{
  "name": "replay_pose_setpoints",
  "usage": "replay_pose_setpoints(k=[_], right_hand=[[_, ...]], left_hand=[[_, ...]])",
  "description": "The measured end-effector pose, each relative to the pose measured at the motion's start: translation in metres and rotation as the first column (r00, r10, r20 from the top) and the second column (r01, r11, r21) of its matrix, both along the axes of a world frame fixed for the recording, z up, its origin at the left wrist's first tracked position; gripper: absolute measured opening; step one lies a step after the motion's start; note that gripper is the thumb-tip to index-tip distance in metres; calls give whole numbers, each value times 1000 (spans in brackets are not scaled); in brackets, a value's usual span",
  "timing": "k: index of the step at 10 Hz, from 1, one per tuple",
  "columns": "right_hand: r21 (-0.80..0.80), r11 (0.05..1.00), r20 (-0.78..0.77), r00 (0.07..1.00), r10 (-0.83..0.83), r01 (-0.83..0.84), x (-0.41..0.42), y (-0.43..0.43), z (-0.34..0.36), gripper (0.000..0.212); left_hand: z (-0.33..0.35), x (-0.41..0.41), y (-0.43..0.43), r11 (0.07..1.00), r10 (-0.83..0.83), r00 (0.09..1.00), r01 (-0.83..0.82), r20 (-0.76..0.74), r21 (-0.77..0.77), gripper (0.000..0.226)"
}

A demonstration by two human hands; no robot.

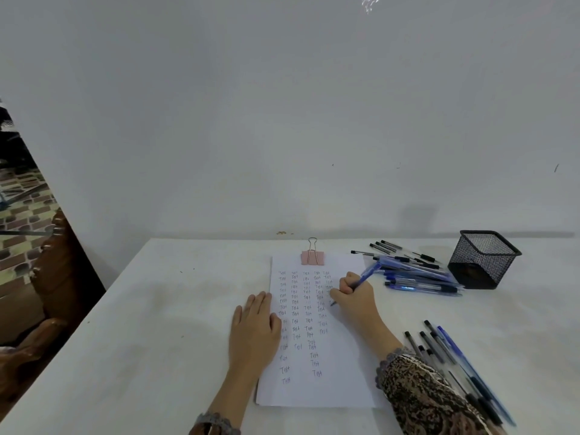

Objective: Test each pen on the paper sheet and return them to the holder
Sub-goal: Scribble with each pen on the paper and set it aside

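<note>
A white paper sheet (329, 387) lies in the middle of the table, covered with columns of small handwritten words. My right hand (356, 296) grips a blue pen (365, 277) with its tip down on the sheet's right side. My left hand (254, 328) lies flat, fingers together, on the sheet's left edge. A black mesh pen holder (483, 259) stands at the back right; I cannot see any pen in it. A pile of blue and black pens (417, 274) lies just left of the holder. Another group of pens (455, 356) lies at the near right.
A pink binder clip (312, 257) holds the top of the sheet. The white table (141, 340) meets a white wall at the back. Carved wooden furniture (47, 277) stands off the table's left edge. My patterned sleeve (423, 397) covers part of the near pens.
</note>
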State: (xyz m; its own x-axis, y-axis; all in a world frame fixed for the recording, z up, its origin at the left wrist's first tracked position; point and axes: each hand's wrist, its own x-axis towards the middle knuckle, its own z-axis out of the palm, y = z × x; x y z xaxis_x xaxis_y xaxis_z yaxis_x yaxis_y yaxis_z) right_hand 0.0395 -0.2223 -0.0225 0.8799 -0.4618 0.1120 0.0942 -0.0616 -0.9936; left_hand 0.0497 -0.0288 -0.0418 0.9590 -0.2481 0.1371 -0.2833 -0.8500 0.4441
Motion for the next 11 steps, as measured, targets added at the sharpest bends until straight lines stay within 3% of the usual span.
replay_pose_setpoints(k=[11], right_hand=[[-76,994,-10,997,-78,77,0,-9,-3,51]], left_hand=[[-2,0,2,1000,-7,1000,7,1,11,50]])
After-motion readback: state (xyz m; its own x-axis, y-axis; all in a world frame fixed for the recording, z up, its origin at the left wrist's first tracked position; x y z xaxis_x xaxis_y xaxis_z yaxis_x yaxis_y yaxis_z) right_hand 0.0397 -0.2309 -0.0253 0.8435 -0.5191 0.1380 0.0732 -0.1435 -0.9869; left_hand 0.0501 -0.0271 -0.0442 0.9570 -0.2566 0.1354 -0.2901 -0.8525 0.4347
